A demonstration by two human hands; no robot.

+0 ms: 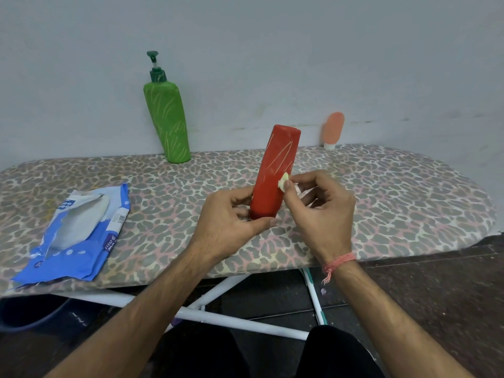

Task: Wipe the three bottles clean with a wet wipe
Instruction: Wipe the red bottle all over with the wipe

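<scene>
A red bottle (275,170) with pale scribble marks stands tilted over the middle of the ironing board, and my left hand (231,219) grips its lower end. My right hand (319,208) pinches a small wadded wet wipe (283,182) against the bottle's right side. A green pump bottle (167,118), also scribbled on, leans against the wall at the back left. A small orange tube (333,130) stands on its white cap at the back right by the wall.
An opened blue wet-wipe pack (79,233) lies on the left of the leopard-print ironing board (409,203). The board's white legs (218,315) cross below. A dark blue tub (30,312) sits on the floor at the lower left. My dark-clad knees are beneath the board.
</scene>
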